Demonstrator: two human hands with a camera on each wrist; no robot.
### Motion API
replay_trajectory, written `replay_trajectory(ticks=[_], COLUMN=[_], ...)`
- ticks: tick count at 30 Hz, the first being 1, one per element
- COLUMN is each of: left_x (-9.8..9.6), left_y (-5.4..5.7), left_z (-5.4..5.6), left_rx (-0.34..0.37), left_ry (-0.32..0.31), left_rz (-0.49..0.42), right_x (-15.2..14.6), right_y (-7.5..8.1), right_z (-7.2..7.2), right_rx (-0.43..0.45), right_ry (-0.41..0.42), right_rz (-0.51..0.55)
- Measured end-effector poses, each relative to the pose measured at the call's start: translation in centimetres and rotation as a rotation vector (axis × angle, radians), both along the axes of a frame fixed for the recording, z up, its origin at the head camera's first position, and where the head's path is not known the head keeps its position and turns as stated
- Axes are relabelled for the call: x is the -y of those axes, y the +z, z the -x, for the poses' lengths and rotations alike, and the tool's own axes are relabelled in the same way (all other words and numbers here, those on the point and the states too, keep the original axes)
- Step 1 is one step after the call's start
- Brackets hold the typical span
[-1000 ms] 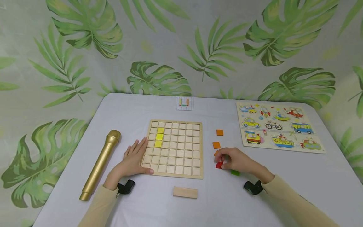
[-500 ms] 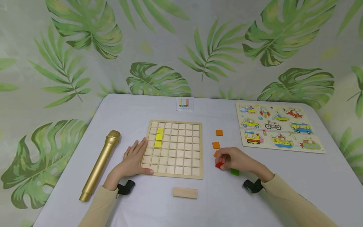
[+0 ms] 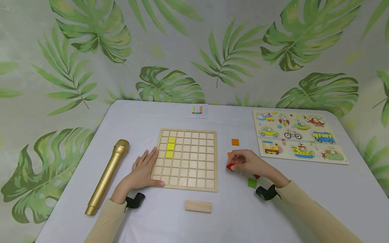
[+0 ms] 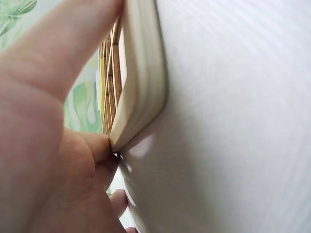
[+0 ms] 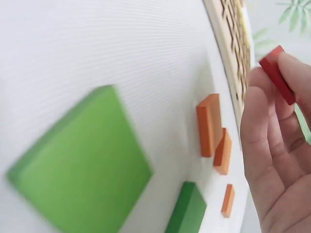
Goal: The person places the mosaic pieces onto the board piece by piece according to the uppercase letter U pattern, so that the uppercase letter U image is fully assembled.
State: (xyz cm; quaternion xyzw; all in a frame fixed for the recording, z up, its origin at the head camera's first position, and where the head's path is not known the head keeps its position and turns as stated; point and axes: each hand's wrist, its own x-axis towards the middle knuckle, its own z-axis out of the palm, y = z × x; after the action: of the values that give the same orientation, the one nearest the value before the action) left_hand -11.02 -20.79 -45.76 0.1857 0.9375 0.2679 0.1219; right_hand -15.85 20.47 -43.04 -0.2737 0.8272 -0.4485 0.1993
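1. Nearest in, we see the right grip (image 3: 249, 162), a bare hand, pinching a red piece (image 5: 276, 73) between thumb and fingers.
2. The red piece looks thin and plain, with a straight edge and a darker narrow side. We see it tilted and held clear of the desk (image 3: 228, 222), to the right of the grid board (image 3: 187, 188); the fingers hide part of its outline.
3. Below and around that hand we find flat orange tiles (image 5: 209, 126), a light green tile (image 5: 85, 162) and a dark green tile (image 5: 188, 211). Another red piece, partly covered in the head view, shows just beside the light green one.
4. Our left grip (image 3: 143, 173) lies with fingers extended along the board's left side, its thumb spread and touching the near left corner.
5. The board is pale wood with a raised rim and square cells; three yellow tiles (image 3: 171, 146) fill the second column from the left, in rows two to four.
6. Farther out we have a plain wooden block (image 3: 198, 206) in front of the board, a gold microphone (image 3: 107, 175) at left, a small patterned card (image 3: 198, 111) behind, and a vehicle puzzle (image 3: 285, 138) at right.
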Motion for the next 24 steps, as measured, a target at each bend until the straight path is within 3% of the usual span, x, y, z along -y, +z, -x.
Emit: replay_trajectory(ticks=[11,18,24], left_x=[-0.2,-0.1,-0.1], left_y=[0.6,0.6,0.5], left_z=[-0.3,-0.3,-0.2], left_rx=[0.004,0.003,-0.002], left_ry=[0.006,0.006,0.003], left_rz=[-0.031,-0.026,-0.014], right_x=[2.8,5.3,7.4], right_y=[1.2,1.6,1.8], right_z=[1.4,2.2,2.9], right_rx=[0.035,0.134,0.119], right_ry=[-0.035,-0.03,0.0], right_rz=[0.074,0.143,0.18])
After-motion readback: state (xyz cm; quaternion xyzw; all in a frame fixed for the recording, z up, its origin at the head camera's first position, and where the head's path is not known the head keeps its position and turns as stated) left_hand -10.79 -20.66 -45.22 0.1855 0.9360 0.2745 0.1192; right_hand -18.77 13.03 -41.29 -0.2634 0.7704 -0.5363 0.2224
